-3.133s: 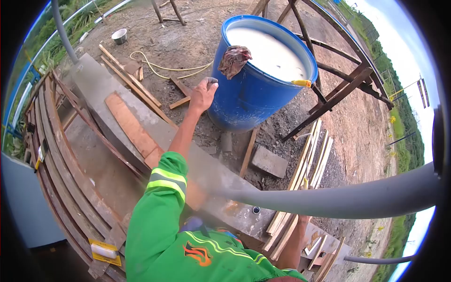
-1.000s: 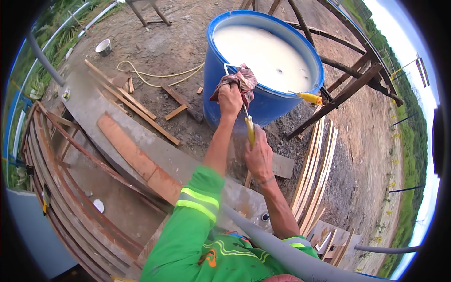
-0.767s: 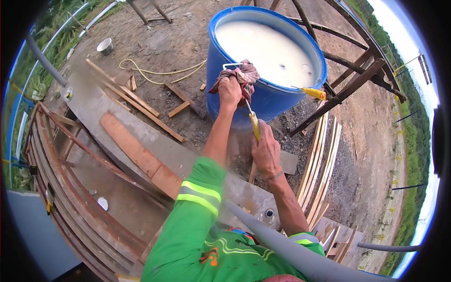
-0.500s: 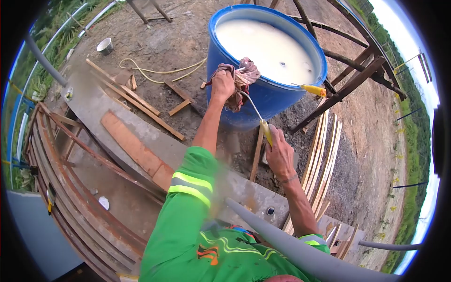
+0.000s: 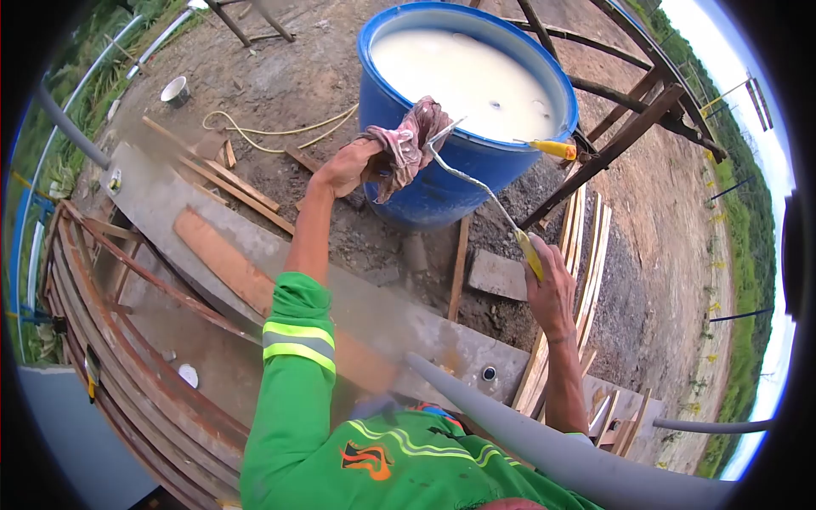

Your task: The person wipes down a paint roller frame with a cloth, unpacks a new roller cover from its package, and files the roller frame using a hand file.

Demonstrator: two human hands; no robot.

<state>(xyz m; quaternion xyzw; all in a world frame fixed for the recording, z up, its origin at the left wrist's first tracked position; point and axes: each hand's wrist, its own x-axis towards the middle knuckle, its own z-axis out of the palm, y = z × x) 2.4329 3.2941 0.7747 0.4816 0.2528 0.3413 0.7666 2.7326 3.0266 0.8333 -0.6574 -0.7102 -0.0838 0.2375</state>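
Observation:
My left hand is closed on a crumpled, stained reddish cloth in front of the blue barrel's near side. Closed round the yellow handle of a bent metal roller frame is my right hand, lower and to the right. The frame's bent white end lies just right of the cloth, over the barrel's rim; whether they touch is hard to tell. Whitish liquid fills the blue barrel nearly to the top. On its right rim rests another yellow handle.
A grey pipe rail crosses close in front of me. Below the barrel runs a concrete ledge with a reddish plank. Light wood strips lie at the right, curved boards at the left, and dark timber framing behind.
My left hand took hold of the cloth from the barrel's rim. The roller frame came into view in my right hand; lately the hands drew apart, the cloth sliding off the frame's end.

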